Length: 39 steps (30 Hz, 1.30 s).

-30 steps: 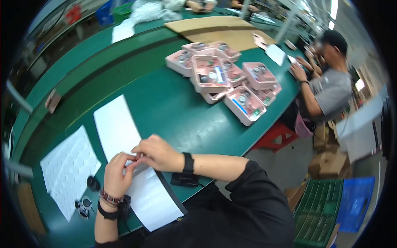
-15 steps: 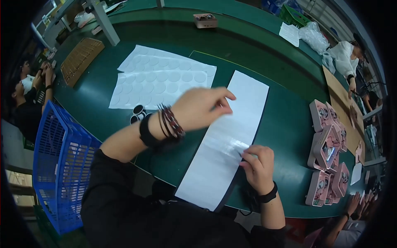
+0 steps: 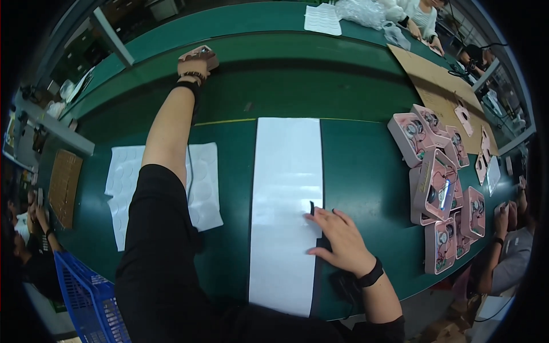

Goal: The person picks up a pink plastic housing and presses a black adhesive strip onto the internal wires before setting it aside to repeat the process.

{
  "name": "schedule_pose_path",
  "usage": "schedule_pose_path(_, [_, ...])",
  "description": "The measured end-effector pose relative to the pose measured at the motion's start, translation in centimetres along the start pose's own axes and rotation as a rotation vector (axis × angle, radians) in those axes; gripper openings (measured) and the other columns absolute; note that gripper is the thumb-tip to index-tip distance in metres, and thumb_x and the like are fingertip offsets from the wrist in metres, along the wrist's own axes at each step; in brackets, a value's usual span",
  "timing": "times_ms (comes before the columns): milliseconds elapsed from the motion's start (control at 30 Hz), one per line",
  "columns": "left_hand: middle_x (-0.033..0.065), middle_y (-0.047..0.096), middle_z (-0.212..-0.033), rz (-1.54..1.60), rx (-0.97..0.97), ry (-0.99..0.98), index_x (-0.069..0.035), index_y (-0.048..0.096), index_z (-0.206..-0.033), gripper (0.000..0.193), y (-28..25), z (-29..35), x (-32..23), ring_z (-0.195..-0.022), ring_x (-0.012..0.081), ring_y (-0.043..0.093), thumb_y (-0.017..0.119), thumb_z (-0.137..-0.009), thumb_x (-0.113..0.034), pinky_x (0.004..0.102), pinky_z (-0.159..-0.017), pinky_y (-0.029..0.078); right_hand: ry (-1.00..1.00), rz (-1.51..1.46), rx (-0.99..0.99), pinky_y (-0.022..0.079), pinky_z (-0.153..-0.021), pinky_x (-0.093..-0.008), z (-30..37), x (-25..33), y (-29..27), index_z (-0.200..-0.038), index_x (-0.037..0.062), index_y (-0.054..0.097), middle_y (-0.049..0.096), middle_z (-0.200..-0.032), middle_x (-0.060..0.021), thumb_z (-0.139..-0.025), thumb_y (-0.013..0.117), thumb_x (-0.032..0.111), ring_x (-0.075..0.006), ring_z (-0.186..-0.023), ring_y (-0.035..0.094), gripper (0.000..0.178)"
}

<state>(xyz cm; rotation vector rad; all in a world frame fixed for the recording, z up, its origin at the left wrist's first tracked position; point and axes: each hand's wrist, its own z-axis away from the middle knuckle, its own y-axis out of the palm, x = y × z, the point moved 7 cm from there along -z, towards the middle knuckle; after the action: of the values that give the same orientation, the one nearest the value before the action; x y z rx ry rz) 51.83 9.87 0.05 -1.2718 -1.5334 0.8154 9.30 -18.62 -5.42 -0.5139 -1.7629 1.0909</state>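
Note:
My left arm stretches far forward, and my left hand (image 3: 193,66) is closed around the near side of a pink casing (image 3: 207,55) with parts inside. That casing rests on the dark green belt. My right hand (image 3: 346,243) is over the right edge of a long white glossy sheet (image 3: 286,166), thumb and fingers apart. At its index fingertip a small black strip (image 3: 312,208) stands up; I cannot tell whether it clings to the finger or the sheet. Under my left forearm lie white sheets of round stickers (image 3: 205,188), partly hidden.
Several pink casings (image 3: 437,186) with wires and round parts are piled on the right. Behind them lies a brown board (image 3: 423,77). A blue basket (image 3: 86,297) stands lower left, near a cardboard piece (image 3: 64,183). Other people sit at both sides and far right.
My left hand has gone from above the white sheet to the pink casing at the far left. My right hand's pinch has loosened, and a black strip shows at its fingertip. The view has turned.

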Motion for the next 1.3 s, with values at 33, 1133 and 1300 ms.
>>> schedule_pose_path(33, [0.0069,0.069,-0.109,-0.055,-0.067,0.04,-0.012,0.062,-0.119,0.04,0.4,-0.3,0.1,-0.111,0.0236,0.062,0.07,-0.082,-0.024,0.042,-0.094,0.048,-0.01,-0.01,0.013,0.027,-0.114,-0.0488,0.0,0.5,0.0,-0.146,0.0083,0.033,0.052,-0.138,-0.0088,-0.078,0.076,0.032,-0.0278,-0.131,0.047,0.084])
schedule_pose_path(1133, [0.0064,0.06,-0.086,1.024,0.038,0.593,-0.007,0.058,-0.095,0.028,-20.3,44.6,-7.8,-0.074,0.0257,0.058,0.076,-0.077,-0.02,0.0348,-0.068,0.044,-0.256,-0.421,-0.042,0.049,-0.075,-0.0304,1.3,9.1,0.3,-0.145,0.0056,0.035,0.061,-0.087,-0.0081,-0.08,0.068,-0.008,-0.0186,-0.077,0.062,0.074])
schedule_pose_path(1300, [0.0051,0.058,-0.083,1.031,0.015,0.569,-0.007,0.056,-0.093,0.025,-19.4,44.3,-8.2,-0.073,0.0255,0.061,0.073,-0.077,-0.014,0.0367,-0.063,0.046,-0.23,-0.551,-0.069,0.051,-0.069,-0.026,1.0,8.9,1.1,-0.145,0.006,0.034,0.061,-0.087,-0.0091,-0.082,0.065,-0.011,-0.0187,-0.079,0.064,0.072])
